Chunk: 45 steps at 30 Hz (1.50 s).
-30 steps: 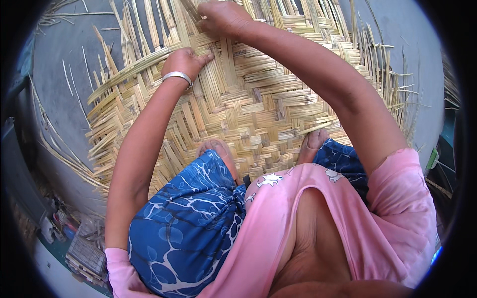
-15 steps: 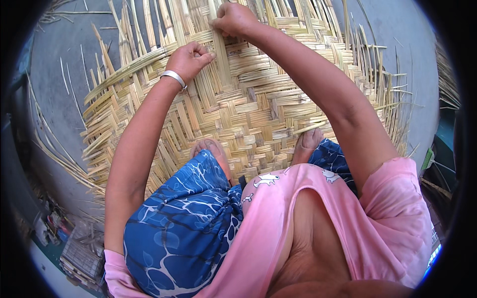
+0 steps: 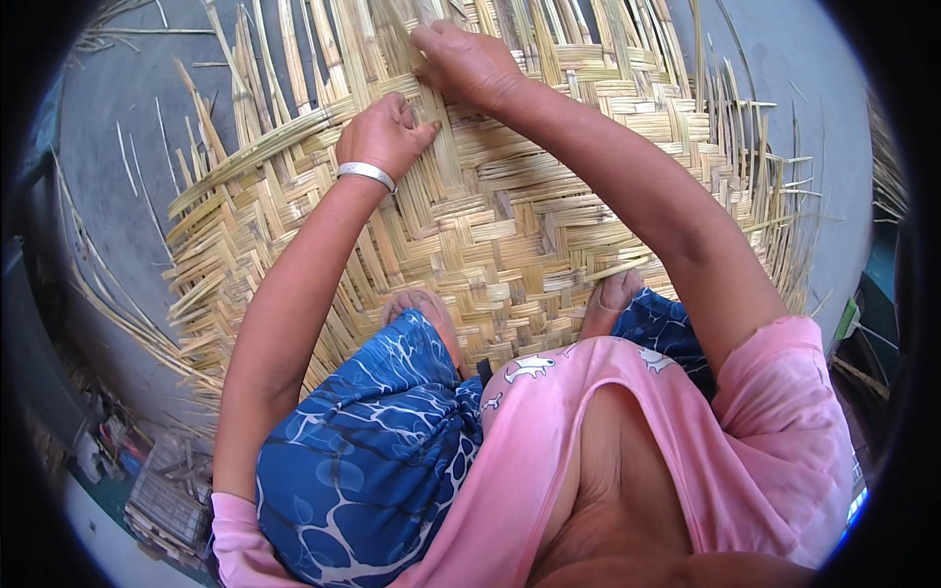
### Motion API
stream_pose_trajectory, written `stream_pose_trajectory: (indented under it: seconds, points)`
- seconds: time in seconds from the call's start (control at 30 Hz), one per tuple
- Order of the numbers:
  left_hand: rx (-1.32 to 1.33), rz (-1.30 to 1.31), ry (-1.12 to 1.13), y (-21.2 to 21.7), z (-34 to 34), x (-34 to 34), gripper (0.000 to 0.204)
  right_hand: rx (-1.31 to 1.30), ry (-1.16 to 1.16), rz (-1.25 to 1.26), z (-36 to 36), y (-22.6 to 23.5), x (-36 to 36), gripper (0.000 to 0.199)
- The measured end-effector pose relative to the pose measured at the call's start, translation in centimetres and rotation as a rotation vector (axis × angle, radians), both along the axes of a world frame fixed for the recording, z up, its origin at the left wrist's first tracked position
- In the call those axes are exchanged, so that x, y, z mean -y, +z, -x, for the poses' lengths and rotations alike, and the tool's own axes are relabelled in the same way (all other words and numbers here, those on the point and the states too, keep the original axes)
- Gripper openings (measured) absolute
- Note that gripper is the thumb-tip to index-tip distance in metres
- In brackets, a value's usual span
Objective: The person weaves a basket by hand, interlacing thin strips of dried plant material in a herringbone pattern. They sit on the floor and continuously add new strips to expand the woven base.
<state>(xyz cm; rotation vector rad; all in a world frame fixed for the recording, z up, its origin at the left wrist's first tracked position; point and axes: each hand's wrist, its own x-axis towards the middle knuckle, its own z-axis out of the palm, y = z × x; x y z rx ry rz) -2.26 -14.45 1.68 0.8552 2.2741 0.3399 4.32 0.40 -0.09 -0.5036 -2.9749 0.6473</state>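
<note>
A large mat (image 3: 490, 250) of pale split-cane strips lies on the floor, woven in a staggered pattern. My right hand (image 3: 469, 69) is closed at the mat's far part, gripping a cane strip (image 3: 394, 22) that looks smeared by motion. Nearer and to the left, my left hand (image 3: 385, 137), with a silver bracelet at the wrist, has its fingers curled and thumb pressed in, low over the weave. What it pinches, if anything, is hidden. Between the hands, lengthwise strips (image 3: 436, 162) run toward me into the weave.
Loose strip ends (image 3: 284, 59) fan out past the mat's far edge, and others stick out at the right. My feet (image 3: 421, 309) rest on its near part. Long thin strips (image 3: 113, 284) lie on the grey floor at left. A stack of wire racks (image 3: 172, 495) stands lower left.
My right hand has come slightly nearer, and the strip at its fingers has swung left. My left hand has shifted a little right and nearer.
</note>
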Motion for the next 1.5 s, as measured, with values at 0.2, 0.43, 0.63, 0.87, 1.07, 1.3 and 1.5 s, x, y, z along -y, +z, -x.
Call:
stream_pose_trajectory:
  seconds: [0.2,0.43,0.63,0.87,1.07,1.3,1.5]
  points:
    - [0.241,-0.318,0.218,-2.1,1.2,3.1,0.027,-0.049,0.110,-0.066,-0.5,-0.2,1.0,0.026]
    - [0.609,-0.703,1.254,-1.2,3.7,9.0,0.032,0.089,0.344,-0.317,-0.8,0.5,1.8,0.038]
    - [0.784,-0.849,1.442,-1.8,8.0,11.6,0.028,0.173,0.416,-0.379,-0.5,0.4,2.8,0.035]
    - [0.600,-0.814,1.436,-2.8,7.5,11.5,0.020,0.170,0.476,-0.394,-0.2,1.1,3.2,0.018]
    - [0.930,-1.063,1.543,-4.7,9.2,14.5,0.021,0.292,0.443,-0.241,3.0,3.1,4.3,0.015]
    - [1.246,-1.128,1.168,-5.6,11.7,17.3,0.021,0.238,0.249,0.120,6.4,1.5,8.3,0.023]
    - [1.052,-0.948,1.013,-4.0,14.6,13.7,0.034,0.341,0.161,0.223,7.0,2.0,8.1,0.023]
